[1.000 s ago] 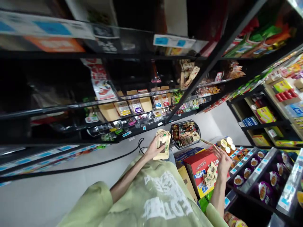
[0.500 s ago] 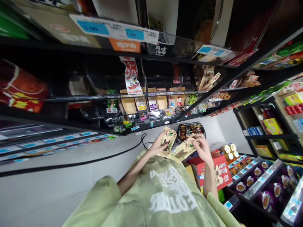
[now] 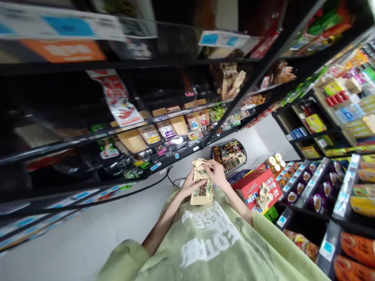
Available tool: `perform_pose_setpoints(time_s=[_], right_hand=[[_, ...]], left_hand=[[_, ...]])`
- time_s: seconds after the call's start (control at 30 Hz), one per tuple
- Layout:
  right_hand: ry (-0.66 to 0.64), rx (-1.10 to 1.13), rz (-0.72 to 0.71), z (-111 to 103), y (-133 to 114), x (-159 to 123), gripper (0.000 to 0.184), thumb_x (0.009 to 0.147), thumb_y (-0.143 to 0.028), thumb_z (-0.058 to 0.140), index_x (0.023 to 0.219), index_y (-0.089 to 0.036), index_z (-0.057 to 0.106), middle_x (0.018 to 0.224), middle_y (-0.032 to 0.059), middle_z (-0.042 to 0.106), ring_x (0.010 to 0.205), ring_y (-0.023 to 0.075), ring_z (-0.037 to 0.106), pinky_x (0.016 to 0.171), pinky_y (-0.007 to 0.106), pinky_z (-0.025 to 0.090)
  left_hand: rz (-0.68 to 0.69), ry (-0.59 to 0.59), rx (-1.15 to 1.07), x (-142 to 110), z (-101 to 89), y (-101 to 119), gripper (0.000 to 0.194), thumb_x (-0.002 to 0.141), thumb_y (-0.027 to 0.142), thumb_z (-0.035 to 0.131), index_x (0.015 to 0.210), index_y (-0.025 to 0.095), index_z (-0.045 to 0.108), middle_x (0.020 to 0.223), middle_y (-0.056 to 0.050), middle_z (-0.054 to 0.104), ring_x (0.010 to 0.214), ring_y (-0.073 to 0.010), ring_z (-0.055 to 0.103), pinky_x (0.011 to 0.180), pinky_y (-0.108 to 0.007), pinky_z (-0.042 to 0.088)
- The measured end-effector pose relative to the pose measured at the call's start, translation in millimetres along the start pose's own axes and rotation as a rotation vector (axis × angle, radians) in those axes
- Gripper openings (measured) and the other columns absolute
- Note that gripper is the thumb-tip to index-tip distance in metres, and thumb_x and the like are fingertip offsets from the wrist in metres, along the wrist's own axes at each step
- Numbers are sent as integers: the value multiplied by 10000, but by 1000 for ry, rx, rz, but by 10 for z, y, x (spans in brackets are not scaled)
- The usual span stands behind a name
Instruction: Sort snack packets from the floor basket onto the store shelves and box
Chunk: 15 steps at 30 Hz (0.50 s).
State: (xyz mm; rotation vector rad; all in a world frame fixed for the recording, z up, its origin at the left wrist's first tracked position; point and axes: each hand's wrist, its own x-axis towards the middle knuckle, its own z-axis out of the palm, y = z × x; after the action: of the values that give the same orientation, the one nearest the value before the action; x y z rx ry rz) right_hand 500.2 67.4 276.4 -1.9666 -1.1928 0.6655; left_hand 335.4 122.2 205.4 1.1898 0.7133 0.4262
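Our left hand (image 3: pixel 188 185) and right hand (image 3: pixel 216 174) pinch beige packets (image 3: pixel 202 192) between fingers — other packets (image 3: pixel 264 197) lie toward the red box's (image 3: pixel 244 183) near edge.

The held packet (image 3: pixel 202 193) is left of the box (image 3: pixel 247 185), with the basket (image 3: pixel 245 155) beyond and shelving (image 3: pixel 175 65) ahead.

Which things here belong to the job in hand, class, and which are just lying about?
Belong to the job:
Beige packets, held by the left hand and right hand
Probably the nearby black basket
Possibly the similar packets on the red box

Seemingly just lying about:
Purple containers
Orange packs
Red-and-white packet
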Motion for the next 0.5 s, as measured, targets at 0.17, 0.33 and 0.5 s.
perform_pose_setpoints(time_s=[0.17,0.33,0.5], right_hand=[[56,52,80,-144,624,-237,369,1003,-486,620,1241,-211,685,1065,55,752,837,175,667,789,280,541],[197,-131,369,-775,1619,-817,209,974,-325,621,1121,-206,710,1083,62,740,938,193,668,901,318,529],[359,-321,925,-1553,2420,-1675,285,913,-263,651,1172,-154,703,1217,117,734,989,211,679,973,333,508]], left_hand=[[-138,24,-27,48,89,-194,808,792,503,823,1479,255,478,1398,-118,698,1223,-326,716,1042,-448,601],[-263,63,-194,135,220,-146,867,749,437,894,1504,313,484,1422,-90,702,1245,-312,715,1061,-424,601],[-298,95,-279,292,478,30,835,672,343,971,1410,296,583,1313,-70,761,1168,-276,752,1039,-348,609]])
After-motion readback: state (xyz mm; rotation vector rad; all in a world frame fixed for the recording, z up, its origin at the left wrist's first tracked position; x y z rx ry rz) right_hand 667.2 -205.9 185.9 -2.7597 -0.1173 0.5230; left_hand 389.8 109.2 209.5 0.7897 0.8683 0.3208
